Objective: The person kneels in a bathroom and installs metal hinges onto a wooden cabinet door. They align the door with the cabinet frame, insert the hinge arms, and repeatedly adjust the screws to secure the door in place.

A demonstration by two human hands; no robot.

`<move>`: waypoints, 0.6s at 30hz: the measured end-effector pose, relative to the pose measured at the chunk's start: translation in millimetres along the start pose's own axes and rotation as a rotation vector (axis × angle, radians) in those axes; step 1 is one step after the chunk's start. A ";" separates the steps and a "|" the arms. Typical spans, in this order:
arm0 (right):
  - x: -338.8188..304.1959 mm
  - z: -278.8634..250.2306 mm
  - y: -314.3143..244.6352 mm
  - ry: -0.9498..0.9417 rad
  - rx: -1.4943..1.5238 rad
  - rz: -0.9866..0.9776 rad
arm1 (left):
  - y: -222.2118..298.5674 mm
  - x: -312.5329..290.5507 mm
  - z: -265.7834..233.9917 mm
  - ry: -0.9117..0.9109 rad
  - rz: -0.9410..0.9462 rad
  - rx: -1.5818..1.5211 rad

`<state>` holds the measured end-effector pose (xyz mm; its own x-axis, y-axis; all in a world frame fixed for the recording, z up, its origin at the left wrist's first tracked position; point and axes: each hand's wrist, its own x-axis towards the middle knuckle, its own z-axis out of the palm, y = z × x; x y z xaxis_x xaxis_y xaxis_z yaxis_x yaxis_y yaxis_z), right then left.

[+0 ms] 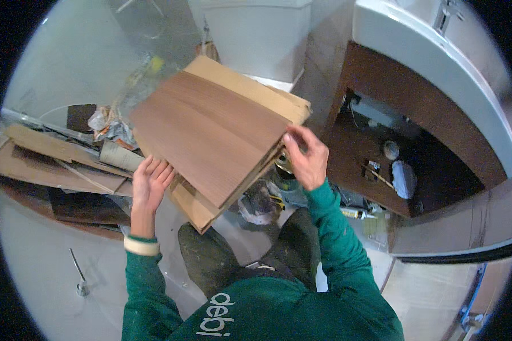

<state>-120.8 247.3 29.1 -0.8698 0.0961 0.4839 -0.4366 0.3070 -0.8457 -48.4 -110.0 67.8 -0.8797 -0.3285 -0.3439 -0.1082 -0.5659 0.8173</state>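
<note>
In front of me a brown wood-grain board (210,131) lies tilted on top of flattened cardboard (250,85), which sticks out past its far and near-left edges. At the board's right corner my right hand (307,156) is closed, thumb on top and the fingers along the layered edge. My left hand (151,179) has its fingers curled over the left edge of the stack, near the lower cardboard. How many layers there are, and what supports them underneath, is hidden.
To the left lie several brown boards (57,170) and crumpled packaging (111,128). A white toilet (256,40) stands beyond the stack. On the right, a washbasin (432,51) sits over an open brown cabinet (358,170). Tools and a tube (355,213) lie by my right forearm.
</note>
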 end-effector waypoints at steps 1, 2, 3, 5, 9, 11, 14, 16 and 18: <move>22.3 6.2 -5.2 -0.008 -0.112 -0.095 | 5.9 16.7 -2.1 -0.023 -0.044 -0.050; 42.6 17.2 -8.7 -0.078 -0.145 -0.058 | 10.5 32.6 -3.4 -0.042 -0.061 -0.073; 61.2 30.2 -10.3 -0.145 -0.182 -0.020 | 13.5 47.9 -2.9 -0.081 -0.085 -0.103; 83.6 49.5 -8.4 -0.263 -0.312 0.004 | 12.0 66.4 -3.8 -0.168 -0.072 -0.132; 95.3 70.6 -7.1 -0.389 -0.633 0.062 | -1.0 87.4 1.8 -0.309 -0.043 -0.159; 93.6 73.0 -11.1 -0.394 -0.702 0.102 | -2.1 94.3 4.0 -0.302 -0.054 -0.157; 92.6 72.5 -15.8 -0.385 -0.720 0.124 | -4.4 102.2 4.3 -0.326 0.000 -0.157; 93.9 70.8 -14.5 -0.393 -0.669 0.100 | -5.0 104.7 4.4 -0.305 0.039 -0.159; 93.5 68.6 -10.9 -0.410 -0.603 0.092 | -5.1 101.7 5.8 -0.219 0.046 -0.180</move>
<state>-213.1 188.0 68.1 -0.9645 -0.1791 0.1941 -0.2582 0.7935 -0.5511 -140.1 -136.2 31.4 -0.9629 -0.1968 -0.1847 0.0006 -0.6858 0.7278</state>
